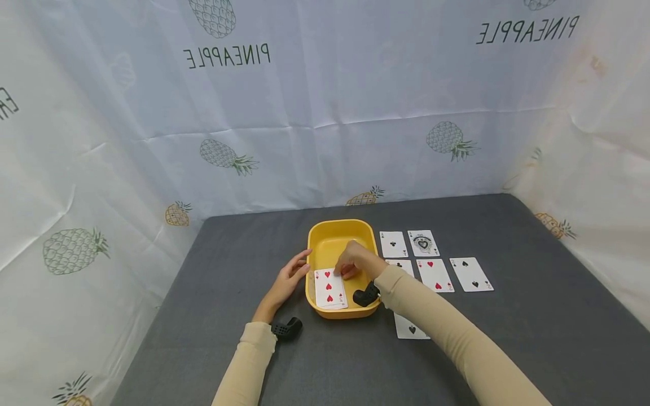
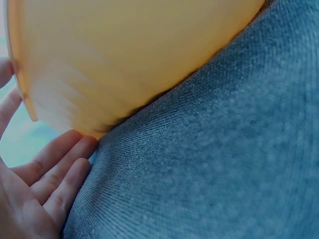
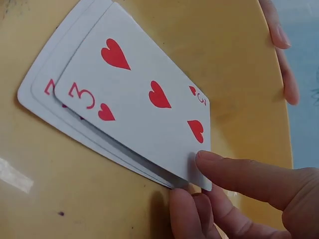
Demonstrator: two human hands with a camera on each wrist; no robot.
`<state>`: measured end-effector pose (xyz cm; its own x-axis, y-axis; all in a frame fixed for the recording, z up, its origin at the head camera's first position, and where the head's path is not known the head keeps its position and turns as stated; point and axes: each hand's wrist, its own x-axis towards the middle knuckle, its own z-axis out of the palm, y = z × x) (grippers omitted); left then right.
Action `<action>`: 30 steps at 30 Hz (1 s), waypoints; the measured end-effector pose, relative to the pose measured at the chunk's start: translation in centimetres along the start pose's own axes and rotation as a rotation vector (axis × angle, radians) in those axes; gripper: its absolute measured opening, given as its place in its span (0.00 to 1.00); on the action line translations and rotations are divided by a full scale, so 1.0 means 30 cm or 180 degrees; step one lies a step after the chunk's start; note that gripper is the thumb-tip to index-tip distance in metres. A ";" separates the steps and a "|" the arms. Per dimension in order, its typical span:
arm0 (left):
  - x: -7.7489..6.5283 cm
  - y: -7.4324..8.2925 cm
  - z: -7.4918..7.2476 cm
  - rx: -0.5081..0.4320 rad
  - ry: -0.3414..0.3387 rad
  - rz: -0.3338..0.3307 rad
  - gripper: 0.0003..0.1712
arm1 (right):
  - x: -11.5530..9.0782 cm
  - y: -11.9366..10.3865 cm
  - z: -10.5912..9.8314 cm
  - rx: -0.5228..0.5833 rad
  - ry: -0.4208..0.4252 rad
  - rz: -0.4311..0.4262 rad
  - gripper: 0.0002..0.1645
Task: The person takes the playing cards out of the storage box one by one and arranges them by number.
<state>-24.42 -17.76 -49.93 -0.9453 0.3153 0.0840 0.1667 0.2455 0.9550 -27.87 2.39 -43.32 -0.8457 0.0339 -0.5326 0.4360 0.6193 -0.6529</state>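
A yellow plastic tub (image 1: 342,225) stands on the dark tabletop. In its left part lies a small stack of playing cards (image 3: 31,94), with the three of hearts (image 3: 144,94) on top. The right hand (image 1: 359,260) reaches into the tub and pinches a corner of that three of hearts between thumb and fingers. In the right wrist view the card's pinched end is lifted off those beneath. The left hand (image 1: 286,279) rests against the tub's left side, fingers extended; its fingertips (image 2: 87,142) meet the wall low down in the left wrist view.
Face-up cards lie right of the tub: an ace of clubs (image 1: 393,244), an ornate ace (image 1: 423,243), a two of hearts (image 1: 435,275) and a two of spades (image 1: 471,274). The right forearm partly covers a spade card (image 1: 410,328). A pineapple-print curtain (image 1: 315,135) borders the table.
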 end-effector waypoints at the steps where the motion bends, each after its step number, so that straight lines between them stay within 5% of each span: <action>1: 0.001 -0.002 0.000 -0.0001 0.0006 0.0010 0.27 | -0.001 -0.001 -0.001 -0.0004 -0.0022 -0.0001 0.16; 20: -0.002 0.004 0.005 -0.0007 0.0042 0.0029 0.27 | -0.009 -0.031 -0.076 0.0443 -0.0701 -0.0014 0.09; 30: -0.005 0.017 0.000 -0.0046 -0.0011 -0.0114 0.28 | -0.036 -0.035 -0.145 0.0908 -0.0760 -0.0133 0.10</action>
<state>-24.20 -17.68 -49.46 -0.9495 0.3098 0.0488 0.1287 0.2433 0.9614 -28.75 5.12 -39.73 -0.7836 -0.1916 -0.5909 0.4994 0.3716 -0.7827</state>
